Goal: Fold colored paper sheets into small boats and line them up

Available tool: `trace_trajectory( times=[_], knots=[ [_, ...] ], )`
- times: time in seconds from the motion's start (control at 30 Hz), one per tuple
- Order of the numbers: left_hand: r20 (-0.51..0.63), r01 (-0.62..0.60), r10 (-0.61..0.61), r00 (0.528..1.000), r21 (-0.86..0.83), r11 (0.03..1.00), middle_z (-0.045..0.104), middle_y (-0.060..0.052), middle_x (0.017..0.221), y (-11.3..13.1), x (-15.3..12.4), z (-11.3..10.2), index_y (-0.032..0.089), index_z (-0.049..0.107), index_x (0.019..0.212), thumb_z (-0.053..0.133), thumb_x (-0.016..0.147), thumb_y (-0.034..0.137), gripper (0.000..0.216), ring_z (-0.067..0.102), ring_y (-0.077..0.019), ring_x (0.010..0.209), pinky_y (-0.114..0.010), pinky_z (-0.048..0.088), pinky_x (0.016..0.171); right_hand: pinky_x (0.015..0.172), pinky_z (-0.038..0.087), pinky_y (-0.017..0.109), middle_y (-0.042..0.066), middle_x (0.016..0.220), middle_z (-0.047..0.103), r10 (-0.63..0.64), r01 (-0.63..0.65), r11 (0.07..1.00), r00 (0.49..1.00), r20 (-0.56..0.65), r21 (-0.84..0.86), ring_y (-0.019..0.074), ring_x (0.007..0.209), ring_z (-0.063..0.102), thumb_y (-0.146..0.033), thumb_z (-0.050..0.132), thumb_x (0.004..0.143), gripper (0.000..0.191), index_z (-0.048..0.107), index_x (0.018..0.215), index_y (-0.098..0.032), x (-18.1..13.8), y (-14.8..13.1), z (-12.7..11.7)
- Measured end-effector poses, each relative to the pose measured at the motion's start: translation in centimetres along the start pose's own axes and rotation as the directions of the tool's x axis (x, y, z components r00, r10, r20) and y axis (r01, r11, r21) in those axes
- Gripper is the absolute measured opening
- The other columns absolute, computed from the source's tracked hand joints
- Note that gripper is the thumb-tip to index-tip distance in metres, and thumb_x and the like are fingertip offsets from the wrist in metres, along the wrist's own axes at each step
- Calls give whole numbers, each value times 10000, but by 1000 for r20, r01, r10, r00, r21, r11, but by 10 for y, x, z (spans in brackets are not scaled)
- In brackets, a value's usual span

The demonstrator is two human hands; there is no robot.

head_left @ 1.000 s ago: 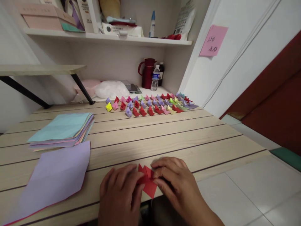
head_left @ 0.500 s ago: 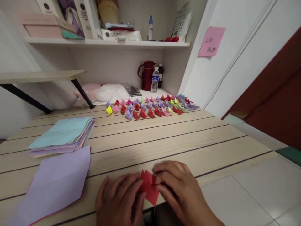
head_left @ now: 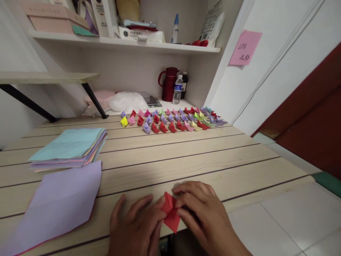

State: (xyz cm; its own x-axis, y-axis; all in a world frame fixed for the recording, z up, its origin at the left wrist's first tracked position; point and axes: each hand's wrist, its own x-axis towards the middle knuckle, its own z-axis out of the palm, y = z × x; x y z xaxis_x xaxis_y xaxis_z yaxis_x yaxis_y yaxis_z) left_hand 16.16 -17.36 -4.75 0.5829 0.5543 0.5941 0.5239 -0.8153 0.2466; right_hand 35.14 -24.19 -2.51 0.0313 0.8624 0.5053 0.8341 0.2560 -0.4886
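Folded red paper (head_left: 173,219) at the near edge of a slatted wooden tabletop (head_left: 213,153), between two bare hands. Its upper part shows creased, raised folds; its lower corner points toward the person, at the tabletop's edge. The right hand (head_left: 204,209) has its grip clamped on the paper's right side, thumb and index finger pinched together there. The left hand (head_left: 138,224) lies with its fingertips on the paper's left side, the other fingers spread toward the left; whether its grip is clamped on the paper or merely presses it cannot be told, the thumb being partly hidden.

To the left, a lavender sheet (head_left: 64,202), with a red edge showing beneath it, lies just in front of a stack of coloured paper (head_left: 66,144) topped by a pale blue sheet. Along the far side stand rows of small paper boats (head_left: 163,127) in red, pink, purple, yellow and green. Behind these, in the recess below a white shelf (head_left: 133,42), are a dark red jug (head_left: 169,85) and a clear water bottle (head_left: 177,90).
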Motion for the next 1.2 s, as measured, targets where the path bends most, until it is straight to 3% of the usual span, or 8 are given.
trace_trajectory(
  times=[0.17, 0.3, 0.43, 0.6, 0.7, 0.8, 0.97, 1.2],
  knots=[
    [7, 8, -8, 1000, -36, 999, 773, 90, 1052, -1, -1, 0, 355, 610, 973, 487, 877, 185, 230, 678, -185, 1006, -441, 85, 1160, 878, 448, 394, 26, 1140, 681, -31, 36, 997, 996, 78, -61, 230, 1046, 606, -226, 610, 933, 261, 625, 1179, -315, -2, 3, -2],
    [38, 67, -64, 997, -70, 995, 777, 97, 1014, 0, -1, -2, 359, 614, 952, 482, 870, 152, 259, 664, -180, 1020, -442, 123, 1136, 858, 439, 405, 15, 1195, 655, -64, 73, 993, 994, 90, -96, 242, 1077, 588, -155, 587, 923, 288, 687, 1088, -369, -3, 6, -2],
    [85, 113, -108, 991, -55, 992, 779, 66, 970, 3, 2, -3, 363, 634, 963, 471, 877, 171, 266, 654, -197, 1037, -483, 187, 1105, 869, 435, 410, 5, 1163, 671, -54, 59, 996, 996, 73, -71, 234, 1055, 594, -124, 577, 914, 252, 704, 967, -336, -3, 5, 0],
    [37, 112, -112, 993, 13, 994, 754, 15, 1117, 8, 6, 0, 318, 585, 1084, 525, 900, 256, 202, 644, -221, 1045, -517, 215, 1086, 871, 438, 401, -2, 1124, 688, -28, 30, 998, 999, 30, -57, 226, 1033, 603, -146, 585, 920, 195, 688, 909, -311, -2, 2, 2],
    [-40, 124, -121, 992, 79, 989, 741, -20, 1147, 10, 7, 1, 281, 569, 919, 559, 909, 321, 43, 637, -242, 1035, -525, 231, 1080, 867, 442, 389, 2, 1113, 692, -20, 21, 998, 999, 25, -57, 219, 1012, 613, -176, 578, 932, 161, 680, 931, -301, -1, 0, 1],
    [-36, 119, -115, 993, 128, 985, 723, -42, 1177, 11, 7, 1, 269, 545, 803, 561, 909, 361, 141, 628, -259, 1049, -537, 250, 1071, 882, 431, 391, -2, 1114, 692, -9, 10, 999, 1000, 27, -36, 218, 1017, 611, -189, 583, 935, 137, 665, 963, -295, 0, 0, 1],
    [-71, 137, -125, 990, 189, 972, 630, -107, 1317, 12, 5, 2, 284, 633, 912, 567, 900, 370, 109, 602, -294, 1112, -583, 273, 1066, 895, 415, 391, -18, 1116, 693, 19, -19, 1000, 999, 27, -11, 213, 1021, 604, -179, 597, 929, 127, 652, 956, -290, 0, -1, 1],
    [-18, 174, -173, 985, 114, 978, 622, -58, 1328, 10, 10, -3, 329, 679, 870, 539, 901, 337, 143, 577, -298, 1137, -624, 293, 1036, 892, 427, 384, -7, 1095, 699, 13, -12, 1000, 1000, 25, -17, 211, 1008, 614, -191, 578, 938, 120, 651, 958, -284, 1, -2, 1]
  ],
)
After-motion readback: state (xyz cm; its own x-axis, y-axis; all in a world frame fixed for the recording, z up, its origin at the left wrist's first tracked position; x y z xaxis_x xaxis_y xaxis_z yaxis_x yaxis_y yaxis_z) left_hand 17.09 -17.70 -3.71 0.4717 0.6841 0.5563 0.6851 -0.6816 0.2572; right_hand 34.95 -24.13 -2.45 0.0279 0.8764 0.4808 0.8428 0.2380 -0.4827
